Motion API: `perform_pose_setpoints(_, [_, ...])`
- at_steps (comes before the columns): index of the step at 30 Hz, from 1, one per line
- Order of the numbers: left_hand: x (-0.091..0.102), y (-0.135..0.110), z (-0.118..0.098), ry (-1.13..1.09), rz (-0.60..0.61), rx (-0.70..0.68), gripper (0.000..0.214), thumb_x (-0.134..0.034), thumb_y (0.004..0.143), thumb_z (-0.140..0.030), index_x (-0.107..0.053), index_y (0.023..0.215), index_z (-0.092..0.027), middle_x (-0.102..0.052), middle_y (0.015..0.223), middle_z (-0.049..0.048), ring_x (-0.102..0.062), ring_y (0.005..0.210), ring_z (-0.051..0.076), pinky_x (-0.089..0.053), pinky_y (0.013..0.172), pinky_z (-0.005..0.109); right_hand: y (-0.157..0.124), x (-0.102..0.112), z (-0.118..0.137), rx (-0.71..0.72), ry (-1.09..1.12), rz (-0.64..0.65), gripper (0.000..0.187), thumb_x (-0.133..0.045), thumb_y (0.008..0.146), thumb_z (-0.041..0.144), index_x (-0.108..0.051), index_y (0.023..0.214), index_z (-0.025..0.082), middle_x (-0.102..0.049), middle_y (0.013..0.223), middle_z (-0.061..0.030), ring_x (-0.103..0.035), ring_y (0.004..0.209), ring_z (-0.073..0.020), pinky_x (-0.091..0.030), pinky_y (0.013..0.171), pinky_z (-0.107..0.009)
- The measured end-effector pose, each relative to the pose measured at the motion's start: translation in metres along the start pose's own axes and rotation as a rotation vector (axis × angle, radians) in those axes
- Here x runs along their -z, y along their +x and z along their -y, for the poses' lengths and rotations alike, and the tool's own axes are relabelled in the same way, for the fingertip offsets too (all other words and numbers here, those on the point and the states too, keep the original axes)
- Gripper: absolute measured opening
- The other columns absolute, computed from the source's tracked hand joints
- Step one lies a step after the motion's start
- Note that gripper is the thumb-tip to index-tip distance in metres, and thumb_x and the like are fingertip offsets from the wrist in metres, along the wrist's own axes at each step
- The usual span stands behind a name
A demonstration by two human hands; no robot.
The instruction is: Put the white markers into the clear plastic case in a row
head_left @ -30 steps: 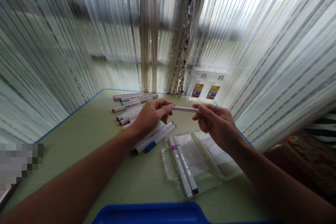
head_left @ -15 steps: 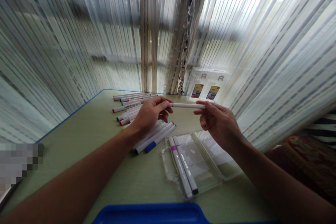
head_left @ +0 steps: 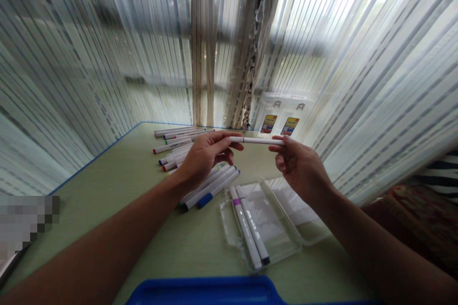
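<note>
Between both hands a slim white marker pen (head_left: 261,141) with a thin red ring is held level above the table. My left hand (head_left: 211,150) pinches its left end between thumb and fingers. At the other end, my right hand (head_left: 300,162) grips it with thumb and forefinger, the remaining fingers curled. Below the hands lies an open clear plastic case (head_left: 282,228); two thicker white markers (head_left: 252,228) rest side by side in its left half, one with a purple band. Several white markers with coloured ends (head_left: 211,183) lie loose beside and partly behind my left hand.
A clear package with two yellow-and-red labels (head_left: 279,124) stands at the table's far edge, against striped string curtains (head_left: 157,47). Nearest me is a blue tray (head_left: 203,290) on the pale green table (head_left: 107,186). A pixelated patch covers the left edge.
The marker pen and my right hand have shifted slightly to the right. More of the pen's left end, left of the red ring, now shows beyond my left fingertips.
</note>
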State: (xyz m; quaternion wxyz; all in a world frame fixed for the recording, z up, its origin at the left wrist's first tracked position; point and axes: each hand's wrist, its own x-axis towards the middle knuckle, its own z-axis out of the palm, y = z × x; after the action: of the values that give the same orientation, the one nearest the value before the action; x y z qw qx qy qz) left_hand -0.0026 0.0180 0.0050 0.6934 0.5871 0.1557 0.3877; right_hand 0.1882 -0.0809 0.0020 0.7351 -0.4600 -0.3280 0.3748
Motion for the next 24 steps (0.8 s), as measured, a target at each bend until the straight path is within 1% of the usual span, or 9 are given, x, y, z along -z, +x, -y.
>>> perform_pose_setpoints(5, [-0.0012,-0.0012,-0.0007,0.025,0.034,-0.044,0.028,-0.069,0.085,-0.024,-0.072,0.108,-0.01,-0.074,0.09,0.0087,-0.059,0.06,0.009,-0.051,0.06,0.025,0.0019,0.002,-0.0008,-0.008,0.041,-0.02,0.014,-0.071,0.082,0.029,-0.072,0.085,0.016,-0.075,0.069,-0.0039,-0.054,0.04,-0.007,-0.039,0.037,-0.018])
perform_pose_setpoints(10, [-0.0046,-0.0021,-0.0033,0.069,0.044,-0.054,0.032,-0.071,0.084,-0.026,-0.072,0.111,-0.009,-0.074,0.091,0.0089,-0.059,0.06,0.008,-0.051,0.061,0.025,0.0024,0.0027,-0.0002,-0.004,0.027,-0.052,0.013,-0.072,0.081,0.03,-0.071,0.083,0.017,-0.074,0.067,-0.0037,-0.053,0.04,-0.0079,-0.039,0.036,-0.018])
perform_pose_setpoints(14, [-0.0044,-0.0016,-0.0023,0.106,0.028,-0.053,0.03,-0.071,0.084,-0.026,-0.072,0.107,-0.008,-0.074,0.09,0.0095,-0.059,0.059,0.008,-0.051,0.059,0.025,0.0011,0.0009,0.0004,0.007,0.027,-0.059,0.015,-0.072,0.08,0.03,-0.072,0.082,0.015,-0.073,0.066,-0.0042,-0.052,0.04,-0.0077,-0.038,0.036,-0.019])
perform_pose_setpoints(20, [-0.0019,0.0003,0.0011,0.156,-0.026,-0.045,0.024,-0.07,0.083,-0.025,-0.072,0.1,-0.008,-0.073,0.083,0.0072,-0.058,0.056,0.007,-0.05,0.057,0.023,-0.0031,-0.003,0.001,0.044,-0.001,-0.019,0.018,-0.074,0.077,0.032,-0.074,0.082,0.015,-0.072,0.064,-0.0036,-0.054,0.039,-0.0077,-0.038,0.036,-0.019])
perform_pose_setpoints(24, [-0.0013,0.0009,0.0019,0.186,-0.041,-0.06,0.022,-0.073,0.081,-0.025,-0.071,0.095,-0.009,-0.071,0.078,0.0051,-0.058,0.055,0.007,-0.05,0.054,0.022,-0.0058,-0.0052,0.0011,0.067,-0.041,0.008,0.019,-0.079,0.074,0.033,-0.074,0.081,0.016,-0.071,0.062,-0.0023,-0.052,0.038,-0.0073,-0.037,0.036,-0.019])
